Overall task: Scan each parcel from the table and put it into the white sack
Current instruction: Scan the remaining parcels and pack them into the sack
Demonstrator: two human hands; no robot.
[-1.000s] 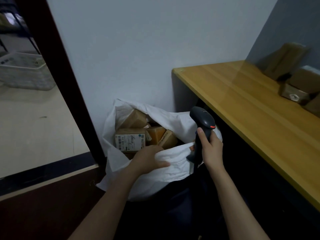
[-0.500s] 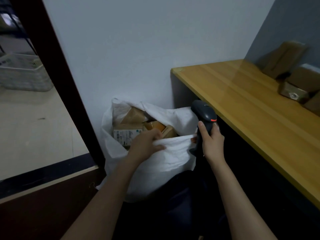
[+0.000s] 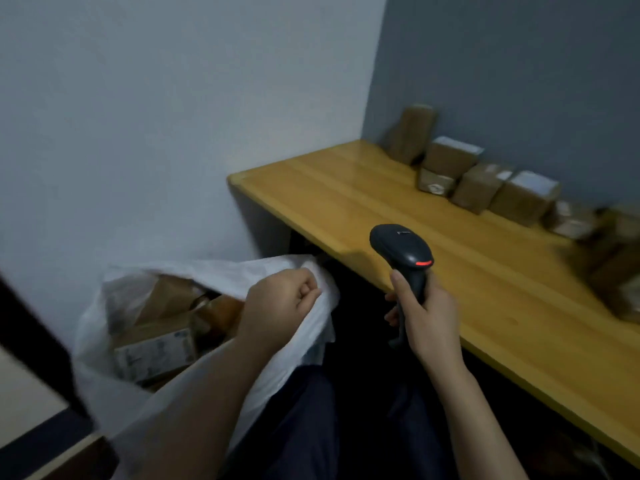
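1. Pale wall on the left meets a grey-blue wall on the right, and a wooden table (image 3: pixel 381 202) fills that corner, its long edge running from the lower right up to its left end.
2. Nearest the camera, dark trousers (image 3: pixel 311 427) show between the two forearms.
3. The left hand (image 3: pixel 282 299) is curled into a fist round the near rim of the white sack (image 3: pixel 313 323), pinching the fabric.
4. The right hand (image 3: pixel 427 318) is wrapped round the handle of a black scanner (image 3: pixel 403 252). The handle stands close to upright, while the head's long axis runs up and to the left, nose towards the pale wall. A red strip on the head's rear faces the camera.
5. The sack stands left of the table's end, against the pale wall, its mouth open upward. Brown boxes lie jumbled inside, and a labelled parcel (image 3: pixel 154 353) lies nearest.
6. A dark door frame (image 3: pixel 31 327) slants across the left edge.
7. Farthest off, a row of parcels (image 3: pixel 479 183) lines the table's back edge along the grey-blue wall, blurred towards the right.
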